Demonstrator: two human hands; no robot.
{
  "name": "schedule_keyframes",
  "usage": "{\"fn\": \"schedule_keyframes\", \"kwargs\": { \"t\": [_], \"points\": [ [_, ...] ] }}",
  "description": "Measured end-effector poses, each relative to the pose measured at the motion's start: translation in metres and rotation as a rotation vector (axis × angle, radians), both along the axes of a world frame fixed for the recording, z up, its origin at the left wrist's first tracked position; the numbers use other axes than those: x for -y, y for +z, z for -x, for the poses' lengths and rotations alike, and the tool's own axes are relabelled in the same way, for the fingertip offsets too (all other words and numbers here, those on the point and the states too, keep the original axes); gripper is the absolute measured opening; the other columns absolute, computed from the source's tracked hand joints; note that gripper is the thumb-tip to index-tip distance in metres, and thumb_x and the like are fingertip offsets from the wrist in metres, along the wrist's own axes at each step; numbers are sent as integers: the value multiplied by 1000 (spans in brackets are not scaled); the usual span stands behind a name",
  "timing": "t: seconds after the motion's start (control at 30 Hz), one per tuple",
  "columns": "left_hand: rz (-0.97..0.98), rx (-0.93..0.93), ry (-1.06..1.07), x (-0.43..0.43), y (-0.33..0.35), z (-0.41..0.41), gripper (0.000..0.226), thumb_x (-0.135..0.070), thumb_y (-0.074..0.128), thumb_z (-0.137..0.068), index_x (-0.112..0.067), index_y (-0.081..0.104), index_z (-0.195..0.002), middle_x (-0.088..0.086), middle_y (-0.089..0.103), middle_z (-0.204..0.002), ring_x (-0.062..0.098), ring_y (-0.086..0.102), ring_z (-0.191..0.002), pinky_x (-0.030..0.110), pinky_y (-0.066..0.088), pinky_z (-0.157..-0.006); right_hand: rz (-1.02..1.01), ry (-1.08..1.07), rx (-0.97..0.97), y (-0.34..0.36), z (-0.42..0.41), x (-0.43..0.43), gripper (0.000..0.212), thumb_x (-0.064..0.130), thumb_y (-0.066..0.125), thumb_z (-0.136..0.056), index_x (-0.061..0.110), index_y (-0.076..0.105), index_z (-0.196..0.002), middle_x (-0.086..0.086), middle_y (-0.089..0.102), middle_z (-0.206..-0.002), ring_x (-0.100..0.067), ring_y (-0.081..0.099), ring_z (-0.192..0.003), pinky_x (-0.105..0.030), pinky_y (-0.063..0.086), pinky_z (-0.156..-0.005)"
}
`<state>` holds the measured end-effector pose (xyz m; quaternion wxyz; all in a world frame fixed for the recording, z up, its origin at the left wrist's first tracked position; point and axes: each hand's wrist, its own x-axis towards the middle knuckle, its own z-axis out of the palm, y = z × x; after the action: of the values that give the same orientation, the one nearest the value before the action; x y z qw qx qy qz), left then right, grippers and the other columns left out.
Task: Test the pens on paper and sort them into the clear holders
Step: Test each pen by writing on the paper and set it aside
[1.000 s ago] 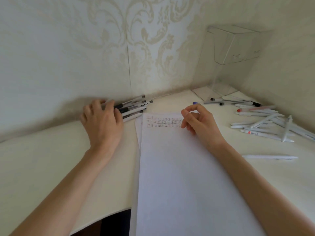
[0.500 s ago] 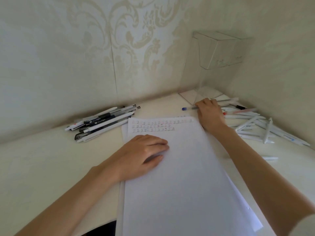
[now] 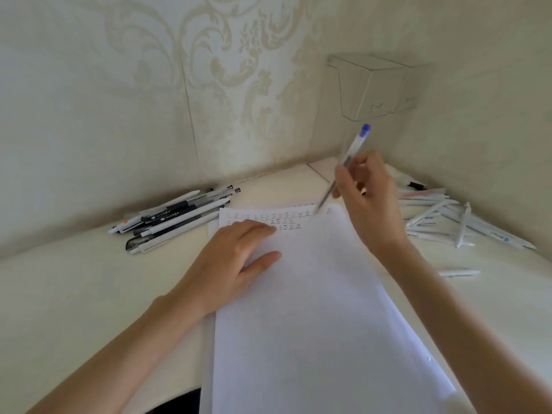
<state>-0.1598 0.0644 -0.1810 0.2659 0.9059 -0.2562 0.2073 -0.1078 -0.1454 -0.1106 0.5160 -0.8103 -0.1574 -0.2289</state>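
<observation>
A stack of white paper [image 3: 313, 309] lies in front of me, with rows of small written marks [image 3: 268, 219] along its top edge. My left hand [image 3: 236, 258] rests flat on the paper just below those marks. My right hand [image 3: 367, 198] grips a clear pen with a blue cap end [image 3: 351, 156], held slanted, its tip just over the top row of marks. A clear holder [image 3: 373, 88] stands in the back corner. One pile of dark and white pens [image 3: 176, 219] lies left of the paper, and a pile of white pens [image 3: 442, 216] lies to the right.
The white desk [image 3: 74, 294] meets patterned walls at the back and on the right, forming a tight corner. A single white pen [image 3: 458, 273] lies alone on the right, near my right forearm. The desk's front edge curves in below my left arm.
My left hand left the left pen pile and came down flat on the paper. My right hand reached to the right pile, picked up the blue-capped pen and brought it over the written rows.
</observation>
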Motion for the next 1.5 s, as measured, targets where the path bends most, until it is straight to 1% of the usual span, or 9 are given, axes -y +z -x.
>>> {"fn": "schedule_keyframes", "kwargs": {
  "t": [0.17, 0.37, 0.5, 0.7, 0.9, 1.07, 1.17, 1.3, 1.5],
  "points": [
    [37, -18, 49, 3, 6, 6, 53, -54, 42, -87, -10, 57, -114, -3, 60, -97, 8, 50, -90, 19, 37, -77, -281, 356, -313, -27, 29, -26, 12, 0, 48, -95, 7, 49, -84, -1, 65, -60, -9, 61, -60, -13, 41, -60],
    [46, -52, 30, 2, -1, 5, 24, -14, 41, -91, -8, 52, -112, 1, 57, -91, 12, 53, -80, 34, 49, -63, -273, 520, -441, -40, 27, -27, 8, 5, 58, -87, 10, 53, -83, 0, 62, -65, -13, 57, -68, -18, 42, -61],
    [47, -126, 29, 4, 2, 5, 41, -40, 27, -93, -10, 52, -104, -3, 57, -89, 16, 54, -76, 33, 44, -63, -274, 551, -467, -45, 26, -27, 3, 9, 61, -87, 10, 58, -86, -2, 64, -68, -13, 56, -69, -20, 42, -62],
    [-16, -55, 107, 2, 7, 6, 39, -54, 24, -92, -23, 49, -90, -13, 46, -58, 13, 46, -53, 29, 37, -45, -356, 644, -514, -49, 25, -28, 11, 13, 53, -87, 10, 63, -85, -3, 65, -70, -16, 56, -70, -23, 42, -65],
    [-15, -122, 160, 3, 6, 7, 40, -67, 20, -85, -32, 39, -92, -10, 42, -49, 9, 40, -46, 20, 28, -46, -342, 692, -530, -50, 22, -28, 21, 14, 46, -86, 7, 66, -88, -11, 65, -73, -22, 57, -70, -27, 43, -65],
    [26, -136, 255, 3, 11, 10, 57, -72, 32, -80, -27, 41, -113, -8, 43, -57, 6, 46, -52, 26, 35, -51, -490, 404, -451, -26, 3, 3, 23, 17, 47, -95, 3, 62, -85, -11, 70, -69, -23, 59, -64, -27, 45, -62],
    [-102, -53, 182, 13, 15, 10, 43, -57, 45, -87, -26, 53, -116, -15, 36, -62, 14, 50, -64, 25, 31, -54, -305, 127, -414, -27, -9, 10, 21, 13, 64, -88, 10, 52, -71, -1, 61, -55, -13, 50, -52, -23, 39, -53],
    [-320, -50, 126, 35, 12, -7, 57, -62, 24, -87, -32, 51, -128, -5, 36, -82, 19, 47, -78, 28, 29, -67, -67, 46, -495, -34, -19, -5, 23, 4, 62, -81, 12, 47, -64, 1, 57, -52, -5, 46, -48, -14, 36, -49],
    [-331, -82, 142, 39, -1, -17, 65, -65, 16, -83, -36, 50, -130, -4, 33, -85, 15, 34, -77, 30, 25, -70, -39, -77, -457, -47, -26, -11, 21, 7, 56, -77, 9, 40, -63, -8, 43, -54, -10, 33, -48, -17, 26, -41]
  ]
}}
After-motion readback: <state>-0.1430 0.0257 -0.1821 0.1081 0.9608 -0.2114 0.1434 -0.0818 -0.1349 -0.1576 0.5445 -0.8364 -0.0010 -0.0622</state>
